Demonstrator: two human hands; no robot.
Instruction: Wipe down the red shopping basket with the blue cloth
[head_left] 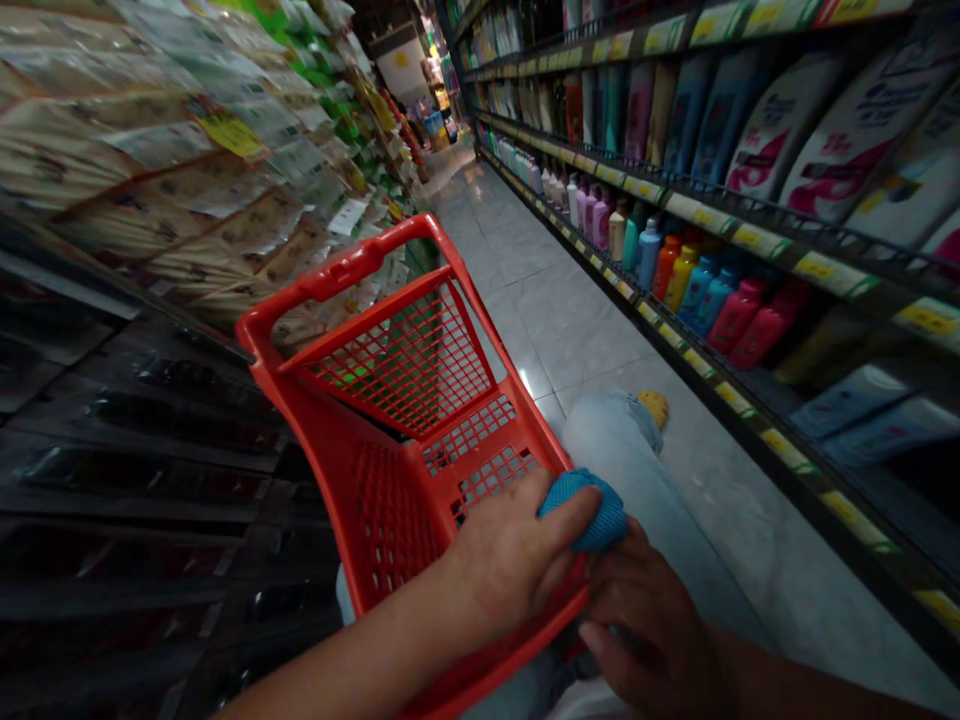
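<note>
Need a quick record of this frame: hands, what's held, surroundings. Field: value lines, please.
left hand: fingers over a blue fabric item, above the rim of a red plastic shopping cart
right hand: just under the blue fabric item, beside the cart rim
cart contents: none visible beyond the mesh
right side: store shelf of plastic bottles
left side: shelves of packaged goods
floor: pale tiles
leg: light-blue jeans
</note>
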